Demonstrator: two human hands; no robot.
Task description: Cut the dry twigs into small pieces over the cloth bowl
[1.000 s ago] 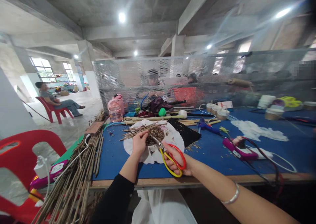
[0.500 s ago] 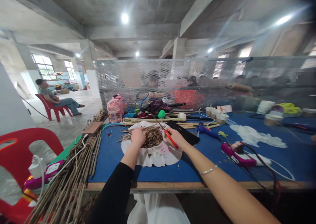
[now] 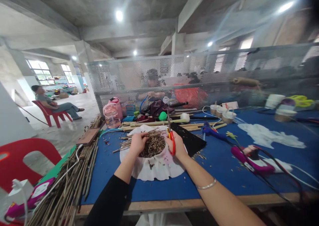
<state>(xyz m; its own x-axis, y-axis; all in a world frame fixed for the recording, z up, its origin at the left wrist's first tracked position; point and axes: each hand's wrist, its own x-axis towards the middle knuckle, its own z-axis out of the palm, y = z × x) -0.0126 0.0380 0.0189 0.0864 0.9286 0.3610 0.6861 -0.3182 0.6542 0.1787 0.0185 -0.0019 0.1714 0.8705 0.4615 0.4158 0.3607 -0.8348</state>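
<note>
A white sheet (image 3: 152,169) lies on the blue table (image 3: 211,172) with a heap of short brown twig cuttings (image 3: 153,145) on it. My left hand (image 3: 138,143) is closed on the left side of the heap, next to longer thin sticks (image 3: 129,139). My right hand (image 3: 176,144) grips red-handled scissors (image 3: 170,136), blades pointing up, at the heap's right edge. A black cloth (image 3: 190,138) lies just right of the sheet.
A bundle of long sticks (image 3: 69,182) lies along the table's left edge by a red chair (image 3: 22,159). Purple glue guns (image 3: 251,159) with cables lie at right. A pink jug (image 3: 112,114), bamboo rods (image 3: 154,122) and a mesh screen (image 3: 199,73) stand behind; people sit beyond.
My right hand has moved forward from the table's near edge to the heap and turned the scissors blades upward. My left hand has stayed on the cuttings.
</note>
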